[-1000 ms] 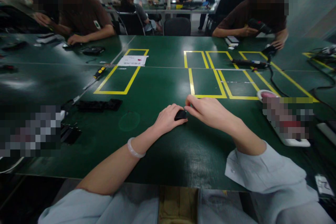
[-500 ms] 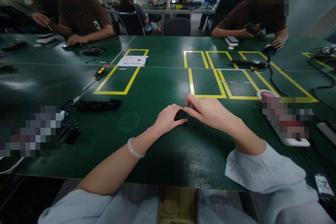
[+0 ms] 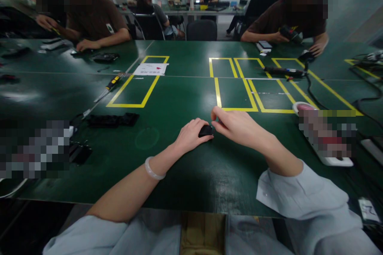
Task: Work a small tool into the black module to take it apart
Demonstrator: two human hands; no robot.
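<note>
My left hand (image 3: 191,136) rests on the green table (image 3: 179,99) with its fingers curled round a small black part (image 3: 206,130). My right hand (image 3: 239,126) comes in from the right, fingers pinched together at the same part's right end. Both hands meet over it near the table's middle, just in front of a yellow taped box (image 3: 235,95). A pale bangle (image 3: 153,169) sits on my left wrist.
A long black part (image 3: 113,119) and a screwdriver (image 3: 109,87) lie to the left. A white sheet (image 3: 151,69) sits in a taped box. On the right are a pink-topped dish (image 3: 304,107), cables (image 3: 311,87) and a black tool (image 3: 283,71). Other people work across the table.
Both hands stay on the black part almost unmoved. A person across the table at right has shifted the dark tool in their hands.
</note>
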